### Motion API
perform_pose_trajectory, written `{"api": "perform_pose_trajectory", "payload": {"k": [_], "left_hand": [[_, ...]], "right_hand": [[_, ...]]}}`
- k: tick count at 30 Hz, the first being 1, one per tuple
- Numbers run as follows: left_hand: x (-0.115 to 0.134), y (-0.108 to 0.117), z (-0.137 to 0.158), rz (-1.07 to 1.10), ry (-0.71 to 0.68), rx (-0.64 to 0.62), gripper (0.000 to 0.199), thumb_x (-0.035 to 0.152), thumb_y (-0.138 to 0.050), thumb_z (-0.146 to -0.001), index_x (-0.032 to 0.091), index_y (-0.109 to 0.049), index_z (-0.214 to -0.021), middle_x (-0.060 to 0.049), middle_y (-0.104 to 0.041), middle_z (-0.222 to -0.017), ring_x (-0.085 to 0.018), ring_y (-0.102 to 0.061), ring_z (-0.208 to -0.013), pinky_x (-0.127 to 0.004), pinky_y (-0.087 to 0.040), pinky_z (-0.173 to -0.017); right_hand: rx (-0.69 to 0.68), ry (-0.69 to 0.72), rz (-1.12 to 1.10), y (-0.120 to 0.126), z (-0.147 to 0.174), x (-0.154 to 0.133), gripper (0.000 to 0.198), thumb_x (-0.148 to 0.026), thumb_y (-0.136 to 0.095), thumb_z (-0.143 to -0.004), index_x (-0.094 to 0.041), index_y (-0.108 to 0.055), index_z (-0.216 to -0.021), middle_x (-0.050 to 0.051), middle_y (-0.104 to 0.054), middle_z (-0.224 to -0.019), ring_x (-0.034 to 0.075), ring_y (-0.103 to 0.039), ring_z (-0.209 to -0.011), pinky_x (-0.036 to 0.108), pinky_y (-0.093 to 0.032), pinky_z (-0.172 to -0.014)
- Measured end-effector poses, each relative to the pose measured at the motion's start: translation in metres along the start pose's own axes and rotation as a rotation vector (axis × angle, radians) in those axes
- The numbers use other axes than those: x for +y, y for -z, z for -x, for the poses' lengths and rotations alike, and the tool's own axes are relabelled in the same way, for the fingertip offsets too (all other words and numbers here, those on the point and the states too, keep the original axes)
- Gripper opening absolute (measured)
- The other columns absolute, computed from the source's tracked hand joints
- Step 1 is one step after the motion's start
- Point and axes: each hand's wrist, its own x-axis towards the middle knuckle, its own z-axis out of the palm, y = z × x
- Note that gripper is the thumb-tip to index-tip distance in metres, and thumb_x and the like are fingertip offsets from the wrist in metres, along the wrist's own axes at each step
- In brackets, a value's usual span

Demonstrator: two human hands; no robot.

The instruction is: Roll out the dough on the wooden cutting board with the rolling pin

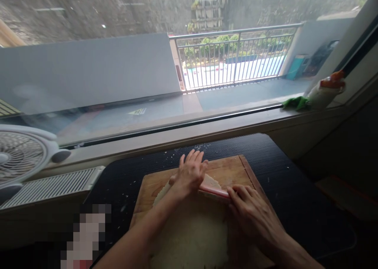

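A pale sheet of rolled-out dough (pixel 191 229) covers much of a wooden cutting board (pixel 147 184) and runs down toward me. My left hand (pixel 191 170) is over the far part of the dough, fingers stretched forward, palm down. Between my hands shows a long, thin pink-red tool (pixel 215 190); its exact kind I cannot make out. My right hand (pixel 248 202) grips its right end near the board's right side. The tool's left part disappears under or behind my left hand, and whether that hand touches it is hidden.
The board stands on a dark table (pixel 280 182) with white flour specks along its far edge. A window sill (pixel 165 137) lies beyond. At left are a fan (pixel 23 155) and a white radiator (pixel 53 186). A bottle (pixel 325 94) and green cloth (pixel 297 103) sit on the sill.
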Motion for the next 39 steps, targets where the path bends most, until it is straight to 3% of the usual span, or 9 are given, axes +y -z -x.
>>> {"api": "perform_pose_trajectory", "payload": {"k": [4, 8, 11, 16, 22, 30, 33, 36, 39], "left_hand": [[-0.017, 0.012, -0.030, 0.227, 0.119, 0.152, 0.041, 0.034, -0.030, -0.092, 0.014, -0.060, -0.111, -0.009, -0.061, -0.117, -0.018, -0.054, -0.110, -0.031, -0.039, -0.098], [-0.063, 0.049, 0.019, 0.209, 0.270, 0.230, 0.036, 0.037, -0.034, -0.088, 0.017, -0.063, -0.099, -0.006, -0.064, -0.106, -0.019, -0.058, -0.101, -0.030, -0.042, -0.091], [-0.082, 0.066, 0.054, 0.109, 0.395, 0.039, 0.031, 0.037, -0.040, -0.084, 0.020, -0.065, -0.092, -0.003, -0.067, -0.092, -0.018, -0.061, -0.089, -0.027, -0.044, -0.081], [-0.071, 0.069, 0.050, -0.037, 0.432, -0.144, 0.028, 0.038, -0.044, -0.081, 0.020, -0.065, -0.078, -0.006, -0.068, -0.076, -0.021, -0.062, -0.073, -0.028, -0.040, -0.066], [-0.066, 0.064, 0.041, 0.058, 0.425, -0.157, 0.021, 0.031, -0.050, -0.077, 0.020, -0.060, -0.063, -0.003, -0.066, -0.068, -0.017, -0.060, -0.064, -0.024, -0.037, -0.059], [-0.061, 0.061, 0.057, 0.245, 0.422, 0.010, 0.039, 0.044, -0.035, -0.088, 0.017, -0.062, -0.076, -0.006, -0.067, -0.078, -0.016, -0.060, -0.068, -0.024, -0.039, -0.060], [-0.062, 0.053, 0.057, 0.291, 0.429, 0.045, 0.038, 0.045, -0.038, -0.086, 0.015, -0.062, -0.088, -0.010, -0.067, -0.087, -0.019, -0.061, -0.076, -0.025, -0.040, -0.064], [-0.069, 0.052, 0.056, 0.346, 0.396, -0.015, 0.032, 0.041, -0.045, -0.081, 0.016, -0.064, -0.081, -0.006, -0.067, -0.080, -0.019, -0.061, -0.073, -0.024, -0.039, -0.061], [-0.077, 0.059, 0.056, 0.414, 0.318, -0.128, 0.022, 0.035, -0.054, -0.072, 0.016, -0.062, -0.063, 0.000, -0.063, -0.064, -0.015, -0.057, -0.061, -0.021, -0.036, -0.054]], "right_hand": [[-0.053, -0.031, -0.020, 0.003, -0.011, 0.006, 0.032, -0.015, -0.040, -0.087, -0.023, -0.049, -0.117, 0.006, -0.054, -0.107, 0.022, -0.050, -0.098, 0.034, -0.044, -0.081], [-0.082, -0.038, -0.051, 0.006, 0.013, 0.032, 0.038, -0.013, -0.042, -0.082, -0.026, -0.048, -0.117, 0.005, -0.054, -0.110, 0.020, -0.050, -0.098, 0.033, -0.044, -0.081], [-0.049, -0.039, -0.065, 0.008, 0.010, 0.030, 0.039, -0.022, -0.048, -0.082, -0.026, -0.047, -0.120, 0.005, -0.050, -0.117, 0.021, -0.048, -0.103, 0.034, -0.041, -0.085], [-0.021, -0.037, -0.091, -0.014, -0.056, -0.036, 0.029, -0.034, -0.031, -0.093, -0.023, -0.056, -0.084, 0.003, -0.056, -0.096, 0.017, -0.050, -0.091, 0.033, -0.038, -0.084], [0.140, -0.093, 0.053, -0.034, -0.127, -0.060, 0.029, -0.038, -0.032, -0.093, -0.020, -0.056, -0.092, 0.007, -0.053, -0.108, 0.021, -0.044, -0.105, 0.037, -0.029, -0.094], [0.061, 0.013, 0.059, -0.041, -0.096, -0.071, 0.041, -0.043, -0.026, -0.094, -0.022, -0.048, -0.121, 0.007, -0.044, -0.133, 0.023, -0.026, -0.129, 0.039, -0.020, -0.104], [0.043, -0.059, 0.074, -0.042, -0.116, -0.063, 0.042, -0.043, -0.028, -0.094, -0.020, -0.048, -0.123, 0.009, -0.041, -0.136, 0.025, -0.025, -0.130, 0.043, -0.019, -0.104], [-0.015, -0.159, 0.058, -0.039, -0.144, -0.049, 0.039, -0.037, -0.028, -0.094, -0.017, -0.052, -0.116, 0.012, -0.042, -0.134, 0.025, -0.031, -0.127, 0.043, -0.025, -0.100], [-0.035, -0.088, 0.036, -0.039, -0.134, -0.048, 0.036, -0.034, -0.028, -0.093, -0.017, -0.053, -0.114, 0.012, -0.045, -0.132, 0.023, -0.033, -0.126, 0.042, -0.028, -0.100]]}}
